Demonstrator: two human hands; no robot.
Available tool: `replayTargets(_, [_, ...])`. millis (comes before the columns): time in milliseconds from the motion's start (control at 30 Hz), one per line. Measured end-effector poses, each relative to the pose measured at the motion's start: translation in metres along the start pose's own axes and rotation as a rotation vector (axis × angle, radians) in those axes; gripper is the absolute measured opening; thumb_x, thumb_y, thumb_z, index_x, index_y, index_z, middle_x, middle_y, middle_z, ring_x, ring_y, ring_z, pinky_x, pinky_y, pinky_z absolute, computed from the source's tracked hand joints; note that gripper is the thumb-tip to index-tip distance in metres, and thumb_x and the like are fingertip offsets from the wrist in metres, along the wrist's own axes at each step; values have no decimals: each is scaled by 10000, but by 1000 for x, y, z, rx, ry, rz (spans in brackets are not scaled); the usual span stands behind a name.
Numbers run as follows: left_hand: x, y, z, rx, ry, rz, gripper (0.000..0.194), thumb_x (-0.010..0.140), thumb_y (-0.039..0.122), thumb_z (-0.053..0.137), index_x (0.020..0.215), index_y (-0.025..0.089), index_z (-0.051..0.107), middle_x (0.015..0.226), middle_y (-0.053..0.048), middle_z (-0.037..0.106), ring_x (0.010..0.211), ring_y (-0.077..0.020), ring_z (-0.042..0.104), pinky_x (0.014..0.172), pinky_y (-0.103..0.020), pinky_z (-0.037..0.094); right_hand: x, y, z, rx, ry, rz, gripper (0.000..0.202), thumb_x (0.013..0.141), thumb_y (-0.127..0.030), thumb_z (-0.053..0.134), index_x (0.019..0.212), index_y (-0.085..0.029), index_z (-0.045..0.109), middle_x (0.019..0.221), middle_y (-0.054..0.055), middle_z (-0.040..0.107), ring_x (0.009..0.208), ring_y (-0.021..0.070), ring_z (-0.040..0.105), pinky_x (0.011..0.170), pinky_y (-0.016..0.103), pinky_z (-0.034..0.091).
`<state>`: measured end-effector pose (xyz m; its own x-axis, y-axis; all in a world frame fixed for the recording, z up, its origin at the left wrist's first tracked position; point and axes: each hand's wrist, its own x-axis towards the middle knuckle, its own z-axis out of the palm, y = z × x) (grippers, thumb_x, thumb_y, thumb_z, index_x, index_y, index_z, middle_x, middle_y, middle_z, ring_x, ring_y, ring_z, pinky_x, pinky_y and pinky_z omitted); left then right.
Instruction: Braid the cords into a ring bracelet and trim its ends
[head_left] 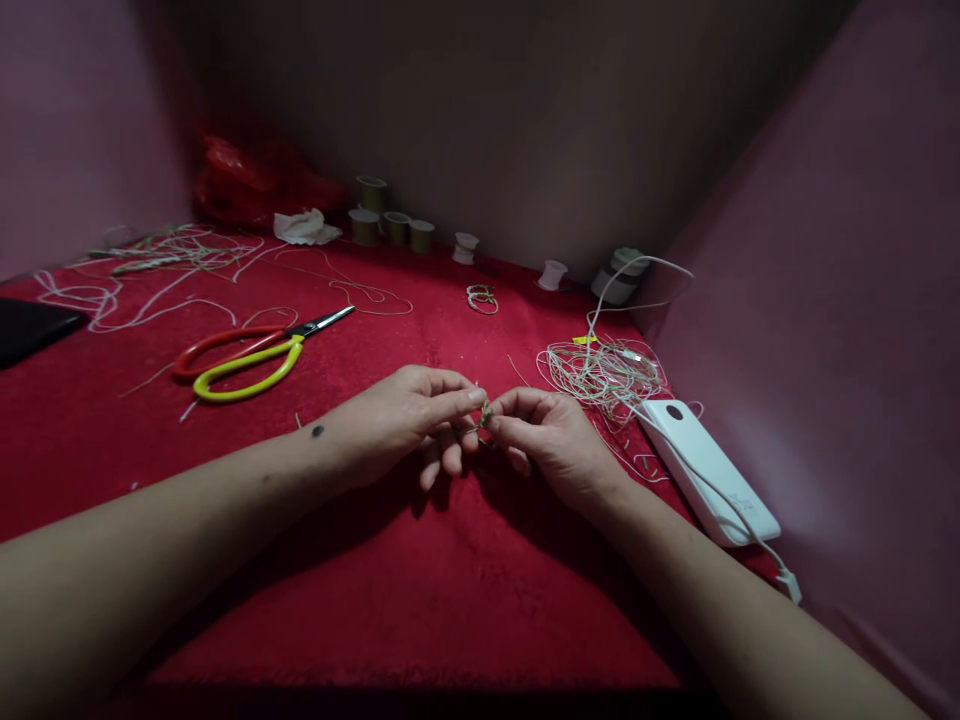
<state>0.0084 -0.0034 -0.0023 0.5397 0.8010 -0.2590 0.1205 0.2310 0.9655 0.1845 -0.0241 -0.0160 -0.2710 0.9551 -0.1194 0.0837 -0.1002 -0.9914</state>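
Between my hands, above the middle of the red cloth (465,590), is a small knotted green cord (486,414). My left hand (420,415) pinches its left side with thumb and forefinger, the other fingers curled below. On the right side, the thumb and forefinger of my right hand (551,435) close on the same cord. Its finer details are too small to make out. Scissors (255,358) with one red and one yellow handle lie to the left of my left hand, blades pointing away to the right. A small green and white cord loop (482,298) rests farther back.
Tangled cords (600,375) and a white power bank (709,470) with a cable lie at right. Green spools (365,227) and white spools (465,248) stand along the back. Loose cords (161,265), a red plastic bag (247,180) and a black object (37,330) are at left.
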Motion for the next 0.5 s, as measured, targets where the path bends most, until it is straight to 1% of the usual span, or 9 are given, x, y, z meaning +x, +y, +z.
replayTargets(67, [-1, 0, 2, 18, 30, 1, 243, 873, 352, 548, 724, 160, 571, 566, 0, 603, 377, -83, 525, 343, -165, 413, 0, 0, 0, -18, -1, -2, 179, 740, -307, 709, 740, -151, 622, 673, 13, 635, 455, 49, 419, 436, 213, 298])
replayTargets(200, [-1, -3, 4, 52, 88, -8, 273, 843, 408, 572, 713, 168, 558, 550, -5, 612, 349, -102, 524, 317, -185, 396, 0, 0, 0, -70, 5, -32, 142, 753, -280, 680, 747, -149, 625, 647, -6, 620, 445, 44, 419, 435, 204, 312])
replayTargets(267, [-1, -4, 4, 60, 89, -23, 297, 847, 435, 560, 712, 170, 560, 509, -8, 606, 339, -115, 528, 314, -192, 395, 0, 0, 1, -94, 5, -38, 125, 758, -265, 665, 749, -148, 623, 649, -8, 621, 444, 45, 433, 433, 201, 322])
replayTargets(333, [0, -4, 4, 63, 60, -32, 313, 850, 442, 553, 699, 169, 565, 460, -4, 588, 325, -116, 518, 319, -192, 392, 0, 0, 2, -118, -4, -45, 110, 761, -248, 651, 740, -146, 620, 647, -7, 619, 449, 48, 453, 433, 199, 330])
replayTargets(400, [0, -3, 4, 61, 48, -34, 291, 839, 414, 577, 681, 170, 563, 436, 5, 575, 310, -105, 501, 319, -183, 375, -1, 0, 3, -147, -9, -56, 97, 762, -236, 641, 734, -145, 623, 629, -12, 605, 450, 51, 458, 435, 199, 335])
replayTargets(500, [-1, 0, 6, 82, 110, -32, 231, 828, 322, 595, 656, 171, 558, 416, 18, 561, 288, -90, 473, 307, -169, 329, -1, 1, 4, -163, -1, -63, 94, 758, -241, 642, 740, -149, 626, 643, -8, 617, 450, 51, 452, 437, 200, 339])
